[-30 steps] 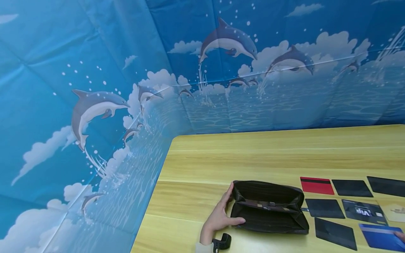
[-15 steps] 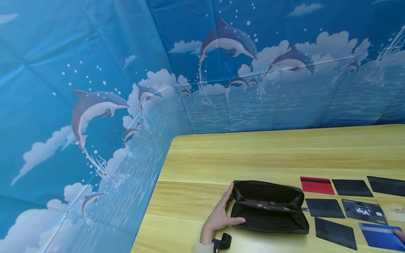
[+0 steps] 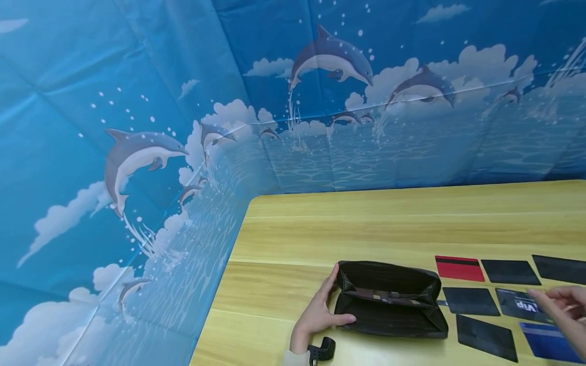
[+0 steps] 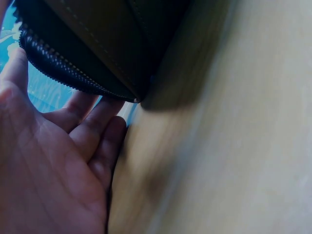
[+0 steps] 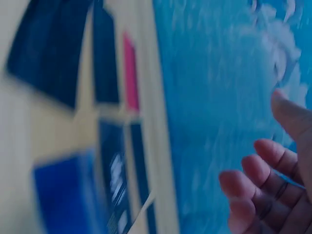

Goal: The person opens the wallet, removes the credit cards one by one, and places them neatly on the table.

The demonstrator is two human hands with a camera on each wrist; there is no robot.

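An unzipped black wallet [image 3: 389, 323] stands gaping upward on the table, its inner dividers showing. My left hand [image 3: 318, 317] grips its left end, thumb on the near side and fingers at the far side. In the left wrist view, fingertips of that hand [image 4: 53, 141] meet the wallet's zipper edge [image 4: 63, 63]. Over the cards at the right, my right hand [image 3: 565, 310] hovers with loosely bent fingers and holds nothing. It partly covers the dark card marked "Vip" [image 3: 515, 305] and the blue card [image 3: 545, 338]. The right wrist view shows its fingers [image 5: 236, 183] apart from the cards.
Several other cards lie in rows right of the wallet: a red card [image 3: 458, 272] with a black stripe and black cards such as the nearest black card [image 3: 485, 338]. The wooden table [image 3: 366, 223] meets a blue dolphin-printed cloth [image 3: 389, 147] at its back and left edges.
My right hand has come off the blue card and moved up and left into view above the cards. The left hand and the wallet have stayed in place.
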